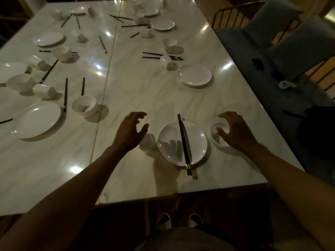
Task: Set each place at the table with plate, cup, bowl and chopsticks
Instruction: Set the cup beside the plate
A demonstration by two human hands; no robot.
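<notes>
A pair of slim black chopsticks (183, 142) with gold-banded butts lies across the glossy round white plate (182, 143), tips toward 12 o'clock, butts overhanging its rim at 6. The left hand (130, 131) hovers with loosely spread fingers, holding nothing, over a small white cup (147, 141) at the plate's 9 o'clock. The right hand (234, 129), equally open, hovers over the white bowl (217, 134) at 3 on the marble table (141, 91).

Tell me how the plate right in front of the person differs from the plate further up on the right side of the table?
The near plate carries a pair of black chopsticks laid across it; the far plate is bare. A cup and a bowl flank the near plate, each under a hand, while a tipped cup lies by the far plate. Both are round and white.
</notes>
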